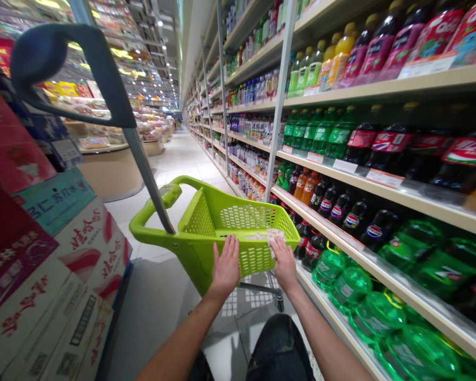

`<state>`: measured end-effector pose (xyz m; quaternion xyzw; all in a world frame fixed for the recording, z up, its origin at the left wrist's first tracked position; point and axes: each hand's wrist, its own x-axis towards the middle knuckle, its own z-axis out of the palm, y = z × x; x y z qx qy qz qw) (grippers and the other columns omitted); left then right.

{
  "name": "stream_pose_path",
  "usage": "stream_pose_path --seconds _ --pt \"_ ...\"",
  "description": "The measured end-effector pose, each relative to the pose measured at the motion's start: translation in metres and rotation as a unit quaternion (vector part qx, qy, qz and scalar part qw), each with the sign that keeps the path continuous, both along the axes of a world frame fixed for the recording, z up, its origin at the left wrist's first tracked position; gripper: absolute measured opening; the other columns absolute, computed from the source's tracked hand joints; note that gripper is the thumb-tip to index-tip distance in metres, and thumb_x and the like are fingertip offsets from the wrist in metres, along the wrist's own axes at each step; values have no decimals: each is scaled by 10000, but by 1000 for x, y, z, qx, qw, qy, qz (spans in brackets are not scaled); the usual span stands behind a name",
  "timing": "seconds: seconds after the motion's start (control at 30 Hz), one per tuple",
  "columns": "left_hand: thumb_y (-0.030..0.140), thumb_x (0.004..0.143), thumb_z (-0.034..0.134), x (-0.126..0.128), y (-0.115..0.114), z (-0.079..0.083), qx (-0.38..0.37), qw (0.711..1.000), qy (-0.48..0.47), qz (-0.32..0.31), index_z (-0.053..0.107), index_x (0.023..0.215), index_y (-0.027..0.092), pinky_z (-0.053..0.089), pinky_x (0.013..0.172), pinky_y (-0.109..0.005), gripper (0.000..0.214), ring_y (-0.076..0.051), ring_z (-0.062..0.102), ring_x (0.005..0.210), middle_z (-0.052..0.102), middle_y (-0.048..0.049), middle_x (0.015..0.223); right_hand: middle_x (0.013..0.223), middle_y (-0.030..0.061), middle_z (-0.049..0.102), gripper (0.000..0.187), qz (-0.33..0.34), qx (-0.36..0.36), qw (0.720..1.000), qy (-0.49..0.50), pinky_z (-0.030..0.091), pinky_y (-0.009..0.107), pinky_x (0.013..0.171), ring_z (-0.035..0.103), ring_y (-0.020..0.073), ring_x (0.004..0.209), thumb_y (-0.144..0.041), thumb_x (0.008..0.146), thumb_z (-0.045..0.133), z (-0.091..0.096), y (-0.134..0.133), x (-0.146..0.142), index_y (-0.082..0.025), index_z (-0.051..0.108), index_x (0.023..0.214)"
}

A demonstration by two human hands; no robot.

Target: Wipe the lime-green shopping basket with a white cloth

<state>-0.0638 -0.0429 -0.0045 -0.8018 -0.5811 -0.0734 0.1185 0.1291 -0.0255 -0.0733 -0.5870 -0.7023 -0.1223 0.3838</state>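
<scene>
A lime-green shopping cart (pixel 198 233) with perforated basket walls stands before me. My left hand (pixel 226 263) lies against the basket's near side, fingers stretched out, its fingertips around rim height. At the right end of the near rim, my right hand (pixel 284 260) presses a pale patterned cloth (pixel 275 234) onto the edge. The tips of that hand's fingers overlap the cloth, and part of it hangs inside the basket. A grey pole with a dark looped handle (pixel 99 74) rises from the cart's left end.
Long shelves (pixel 381 185) of drink bottles line the right side, with large green bottles (pixel 376 312) lowest, close to the cart. Stacked drink cartons (pixel 63 275) stand at left. The tiled aisle floor (pixel 178 143) runs ahead, beside round display counters (pixel 105 169). My knee (pixel 280 349) shows below.
</scene>
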Motion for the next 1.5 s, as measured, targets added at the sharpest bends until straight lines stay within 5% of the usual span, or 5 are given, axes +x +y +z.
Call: stream_pose_path --seconds 0.37,0.63,0.9,1.13,1.5 --pt "135 731 356 22 -22 -39 -2 995 -17 -98 242 1347 141 45 1059 -513 627 -210 101 1328 193 -65 1432 1139 94 584 491 -45 -59 997 -10 396 397 889 493 200 1101 -5 708 300 -86 -24 63 -177 608 1050" --pt "135 728 339 23 -16 -37 -2 995 -31 -91 224 1351 124 18 1060 -513 633 -194 81 1331 154 -60 1439 1266 79 483 525 18 85 996 38 277 423 1008 319 167 1254 -26 761 266 -20 -14 28 -190 491 1206" --pt "139 718 365 -3 -19 -52 48 996 -7 -77 281 1330 123 75 1056 -519 618 -214 144 1320 241 -79 1417 1144 93 584 470 69 8 997 -42 359 371 928 434 172 1170 3 753 307 -81 -28 7 -177 584 1087" --pt "139 716 368 -11 -17 -52 85 994 -17 -70 272 1331 115 68 1055 -524 623 -205 106 1328 211 -78 1426 1277 75 475 514 74 43 996 -36 245 402 1019 286 172 1271 -14 766 299 -17 -26 -12 -187 482 1213" --pt "140 712 364 -32 -23 -51 83 996 -15 -44 282 1326 114 80 1051 -532 620 -214 116 1326 223 -82 1423 1265 67 491 492 119 18 991 -62 258 389 1008 315 168 1257 -13 777 319 -21 -39 -43 -203 501 1193"
